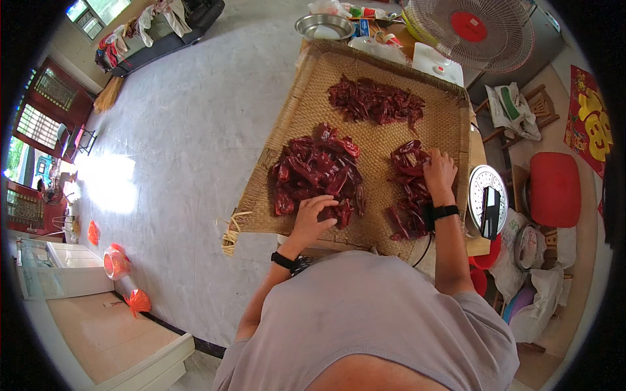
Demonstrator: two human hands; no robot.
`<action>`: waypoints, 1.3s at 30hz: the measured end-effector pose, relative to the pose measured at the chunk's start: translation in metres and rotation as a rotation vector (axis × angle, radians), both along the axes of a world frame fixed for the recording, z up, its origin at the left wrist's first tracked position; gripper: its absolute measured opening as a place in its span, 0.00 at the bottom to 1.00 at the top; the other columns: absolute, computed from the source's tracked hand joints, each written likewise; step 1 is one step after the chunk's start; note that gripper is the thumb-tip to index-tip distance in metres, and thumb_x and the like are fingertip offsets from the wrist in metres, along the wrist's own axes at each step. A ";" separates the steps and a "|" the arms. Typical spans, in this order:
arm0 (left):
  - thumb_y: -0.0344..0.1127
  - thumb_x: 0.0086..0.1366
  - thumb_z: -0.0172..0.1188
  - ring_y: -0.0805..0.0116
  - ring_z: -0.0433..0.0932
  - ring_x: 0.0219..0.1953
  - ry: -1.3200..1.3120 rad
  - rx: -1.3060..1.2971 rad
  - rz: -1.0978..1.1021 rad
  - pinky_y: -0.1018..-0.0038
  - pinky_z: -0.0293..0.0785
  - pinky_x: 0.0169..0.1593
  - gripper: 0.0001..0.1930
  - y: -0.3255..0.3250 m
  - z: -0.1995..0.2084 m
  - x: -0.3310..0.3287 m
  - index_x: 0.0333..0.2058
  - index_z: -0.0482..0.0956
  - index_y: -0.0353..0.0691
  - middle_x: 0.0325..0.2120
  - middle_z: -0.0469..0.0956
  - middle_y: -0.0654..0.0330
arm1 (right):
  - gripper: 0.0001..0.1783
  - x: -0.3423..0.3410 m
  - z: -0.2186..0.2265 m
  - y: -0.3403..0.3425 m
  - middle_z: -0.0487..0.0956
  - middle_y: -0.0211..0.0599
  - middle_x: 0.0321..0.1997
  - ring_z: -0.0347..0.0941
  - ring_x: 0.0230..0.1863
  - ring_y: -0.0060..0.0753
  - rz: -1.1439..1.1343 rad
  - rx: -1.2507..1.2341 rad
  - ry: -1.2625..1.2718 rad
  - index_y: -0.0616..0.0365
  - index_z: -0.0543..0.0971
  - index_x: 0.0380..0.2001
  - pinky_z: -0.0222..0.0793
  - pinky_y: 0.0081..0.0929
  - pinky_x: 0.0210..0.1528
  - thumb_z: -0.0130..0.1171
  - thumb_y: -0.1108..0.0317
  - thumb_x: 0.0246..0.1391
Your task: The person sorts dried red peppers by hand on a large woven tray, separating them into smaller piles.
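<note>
Dried red chili peppers lie in separate piles on a woven bamboo tray (375,153) in front of me. At the near edge of the large left pile (316,166), my left hand (314,218) reaches over the peppers. Its thumb and fingers are apart, with nothing plainly gripped. My right hand (441,173) is at the right pile (411,186), fingers bent down and closed on a dried chili pepper; the fingertips are partly hidden. Farther back on the tray sits another pile of smaller, darker pieces (375,99). Both wrists wear black bands.
A round scale (488,199) stands right of the tray. Beyond the far edge are a metal basin (324,27), plastic bags and a fan (479,29). A red stool (554,189) and sacks stand at the right. Orange bags (116,262) lie on the floor at the left.
</note>
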State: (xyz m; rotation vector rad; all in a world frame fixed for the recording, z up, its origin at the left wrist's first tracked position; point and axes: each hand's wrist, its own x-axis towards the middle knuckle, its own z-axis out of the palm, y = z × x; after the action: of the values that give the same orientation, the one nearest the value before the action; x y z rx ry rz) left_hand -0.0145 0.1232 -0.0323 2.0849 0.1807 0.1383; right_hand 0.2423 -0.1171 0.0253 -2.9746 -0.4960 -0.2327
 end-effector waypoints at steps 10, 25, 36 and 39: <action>0.40 0.51 0.65 0.59 0.62 0.57 0.002 -0.005 0.020 0.63 0.54 0.63 0.24 -0.005 -0.001 -0.001 0.49 0.77 0.48 0.56 0.70 0.63 | 0.30 -0.031 -0.052 0.125 0.67 0.52 0.58 0.70 0.52 0.58 0.377 0.367 0.371 0.54 0.65 0.59 0.69 0.47 0.50 0.57 0.71 0.51; 0.41 0.52 0.63 0.57 0.61 0.58 0.003 -0.031 0.039 0.62 0.55 0.63 0.23 -0.002 0.002 -0.004 0.48 0.77 0.48 0.56 0.70 0.64 | 0.27 0.007 -0.009 0.015 0.63 0.49 0.62 0.73 0.44 0.52 -0.073 0.006 0.217 0.51 0.66 0.57 0.75 0.45 0.37 0.59 0.66 0.54; 0.40 0.52 0.65 0.59 0.61 0.57 0.034 0.011 0.033 0.63 0.52 0.63 0.24 -0.003 -0.004 -0.005 0.50 0.77 0.47 0.57 0.69 0.60 | 0.31 -0.023 -0.036 0.143 0.60 0.43 0.67 0.71 0.52 0.52 0.535 0.197 0.368 0.47 0.61 0.64 0.70 0.42 0.49 0.48 0.73 0.56; 0.39 0.52 0.65 0.59 0.61 0.57 -0.002 -0.014 0.033 0.63 0.53 0.63 0.24 -0.006 -0.001 -0.001 0.50 0.77 0.47 0.56 0.70 0.60 | 0.31 -0.012 -0.048 0.155 0.65 0.45 0.63 0.72 0.49 0.53 0.656 0.102 0.302 0.48 0.60 0.64 0.71 0.44 0.45 0.47 0.77 0.56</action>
State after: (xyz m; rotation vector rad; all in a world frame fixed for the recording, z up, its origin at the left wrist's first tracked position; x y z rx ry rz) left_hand -0.0151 0.1172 -0.0329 2.0684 0.2145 0.1583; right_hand 0.2307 0.0377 -0.0232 -2.5048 -1.3072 0.2408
